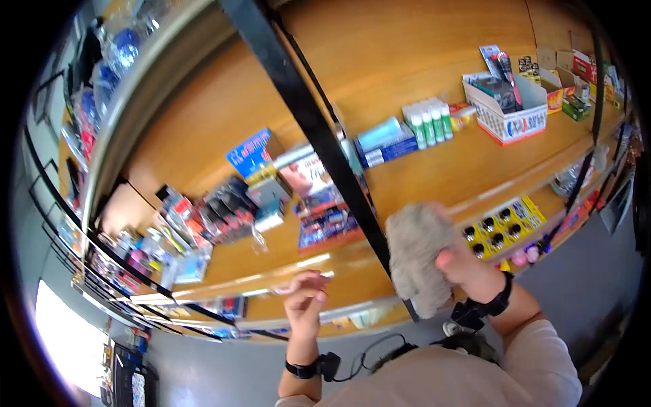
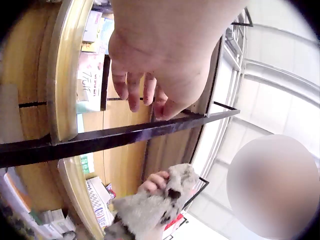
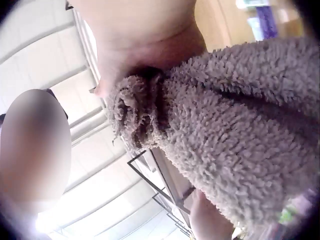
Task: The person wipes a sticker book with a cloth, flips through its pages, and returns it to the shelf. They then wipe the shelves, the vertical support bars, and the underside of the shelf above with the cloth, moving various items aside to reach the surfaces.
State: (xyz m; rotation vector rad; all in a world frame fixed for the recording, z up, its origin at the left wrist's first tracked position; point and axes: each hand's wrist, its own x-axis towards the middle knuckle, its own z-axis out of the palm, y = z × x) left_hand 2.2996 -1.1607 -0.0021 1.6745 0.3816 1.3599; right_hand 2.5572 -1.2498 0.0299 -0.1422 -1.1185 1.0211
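Note:
My right hand (image 1: 456,263) grips a fluffy grey cloth (image 1: 415,256) and holds it against the black upright post (image 1: 319,129) at the front edge of a wooden shelf (image 1: 434,176). The cloth (image 3: 235,135) fills the right wrist view, bunched under the palm. The cloth (image 2: 150,207) also shows low in the left wrist view. My left hand (image 1: 306,293) hovers at the shelf's front rim, fingers loosely curled, holding nothing; in its own view those fingers (image 2: 135,95) hang above a black shelf bar (image 2: 125,135).
The shelf carries packaged goods: a blue pack (image 1: 248,152), green-capped white bottles (image 1: 427,122), a white patterned box (image 1: 507,108), and blister packs (image 1: 203,220). A yellow card of black discs (image 1: 498,227) lies on the shelf below. Grey floor (image 1: 583,285) shows to the right.

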